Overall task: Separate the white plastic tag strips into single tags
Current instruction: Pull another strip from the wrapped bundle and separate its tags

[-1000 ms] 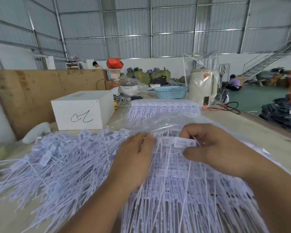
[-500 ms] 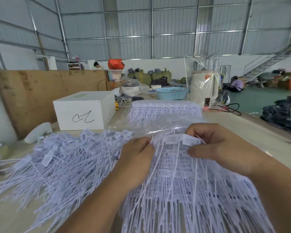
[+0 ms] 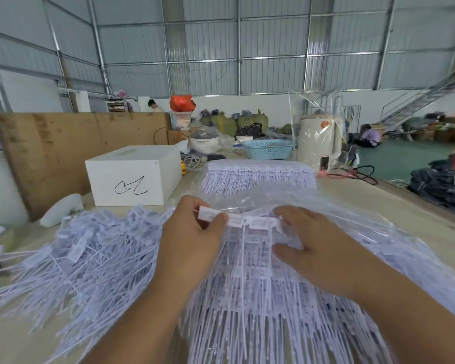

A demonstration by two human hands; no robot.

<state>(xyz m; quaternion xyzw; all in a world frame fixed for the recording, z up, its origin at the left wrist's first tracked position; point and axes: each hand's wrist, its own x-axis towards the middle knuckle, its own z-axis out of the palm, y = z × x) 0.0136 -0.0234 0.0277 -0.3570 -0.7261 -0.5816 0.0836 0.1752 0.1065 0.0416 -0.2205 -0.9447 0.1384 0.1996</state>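
Note:
A short strip of white plastic tags [image 3: 244,221] is held up between both hands over a stack of joined tag strips [image 3: 258,298] lying in clear plastic. My left hand [image 3: 192,240] pinches the strip's left end tag between thumb and fingers. My right hand [image 3: 307,243] grips the strip's right end, with its thumb lower down on the stack. A loose heap of single tags [image 3: 82,261] spreads to the left. Another bundle of strips [image 3: 260,174] lies farther back on the table.
A white box [image 3: 132,177] with a black scribble stands at the back left, against a plywood board [image 3: 63,153]. A white handheld tool [image 3: 61,208] lies beside it. A blue basket [image 3: 268,149], a cream appliance [image 3: 318,143] and black cables [image 3: 357,174] stand at the back.
Both hands have lifted a short strip off the stack. The left hand has moved up and now pinches the strip's left end tag, and the hands have drawn a little farther apart.

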